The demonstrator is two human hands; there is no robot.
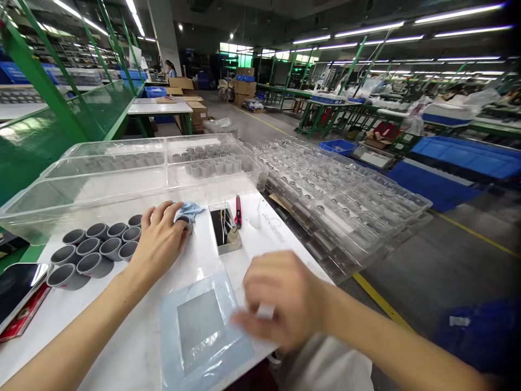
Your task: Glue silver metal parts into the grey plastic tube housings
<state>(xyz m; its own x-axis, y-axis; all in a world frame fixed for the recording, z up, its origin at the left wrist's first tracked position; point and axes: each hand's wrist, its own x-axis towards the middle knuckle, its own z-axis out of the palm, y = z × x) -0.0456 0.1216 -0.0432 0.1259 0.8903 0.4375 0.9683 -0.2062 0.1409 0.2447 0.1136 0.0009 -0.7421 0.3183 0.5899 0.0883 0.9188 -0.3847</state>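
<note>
My left hand [160, 233] is closed around a grey cup [186, 221], mostly hidden by the fingers, beside a crumpled light-blue cloth [190, 209]. To its left, several grey cups [94, 264] stand close together in rows on the white table. My right hand [280, 298] is raised over the table's front edge, fingers curled and smeared by motion; whether it holds anything is unclear. Nearest to it lies a flat light-blue sheet with a grey square [201, 323] under clear film.
Beyond the hands are a small tray [224, 231] with thin sticks, a red utility knife [238, 212] and clear plastic bins [122, 184] holding more cups. A phone [20, 290] lies at left. Stacked clear trays [325, 195] stand right of the table.
</note>
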